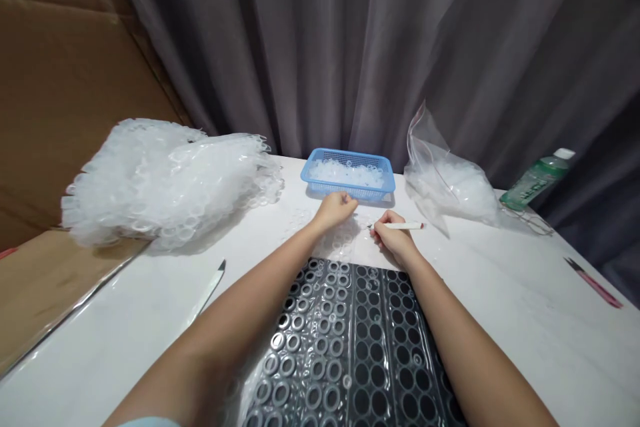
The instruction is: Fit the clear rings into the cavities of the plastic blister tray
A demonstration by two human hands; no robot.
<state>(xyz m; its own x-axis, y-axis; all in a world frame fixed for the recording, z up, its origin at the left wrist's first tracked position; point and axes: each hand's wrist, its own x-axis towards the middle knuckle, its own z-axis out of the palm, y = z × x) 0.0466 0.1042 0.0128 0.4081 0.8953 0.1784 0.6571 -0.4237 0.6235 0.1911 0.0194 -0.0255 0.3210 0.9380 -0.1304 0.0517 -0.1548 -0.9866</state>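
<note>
My right hand (393, 235) grips a slim white pen-like tool (407, 225) with a dark tip pointing left, towards my other hand. Just in front of the blue basket (306, 177), my left hand (337, 209) is closed, fingertips pinched together; anything between them is too small to make out. Under and beside that hand lie clear plastic ring pieces (343, 243) on the white table. Between my forearms lies a black sheet (373, 347) covered by clear plastic strips with rows of round openings. Rings show on its left rows, dark circles on its right.
A big heap of clear plastic strips (165, 180) is at left by a cardboard box (65, 80). Small translucent pieces (345, 173) fill the basket. At right are a clear bag (450, 183), a green bottle (537, 180) and a red-handled cutting tool (595, 283). Another white dark-tipped tool (210, 288) lies left.
</note>
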